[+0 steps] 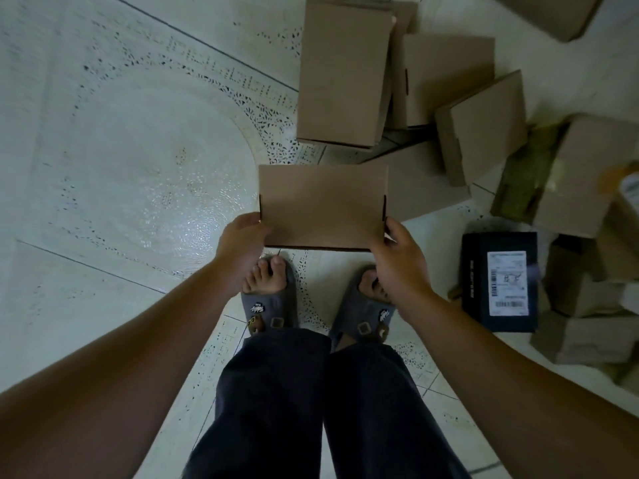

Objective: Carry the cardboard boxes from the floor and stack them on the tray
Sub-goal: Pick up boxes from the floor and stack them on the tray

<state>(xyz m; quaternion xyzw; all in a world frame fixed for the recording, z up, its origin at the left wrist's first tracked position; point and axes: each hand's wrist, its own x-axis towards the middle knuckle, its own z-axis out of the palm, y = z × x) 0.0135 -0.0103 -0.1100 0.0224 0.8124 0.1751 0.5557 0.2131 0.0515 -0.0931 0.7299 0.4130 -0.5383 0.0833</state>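
You're carrying — your left hand (pixel 242 242) and right hand (pixel 397 261) grip the flat brown cardboard box (pixel 323 205); the tray's unseen, more boxes (pixel 345 74) at one o'clock.

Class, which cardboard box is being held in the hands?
The brown box above the feet: left hand and right hand grip its near corners; the others lie piled on the floor.

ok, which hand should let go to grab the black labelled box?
Right, probably. The right hand grips the held cardboard box on the side nearest the black box; the left hand holds the far side.
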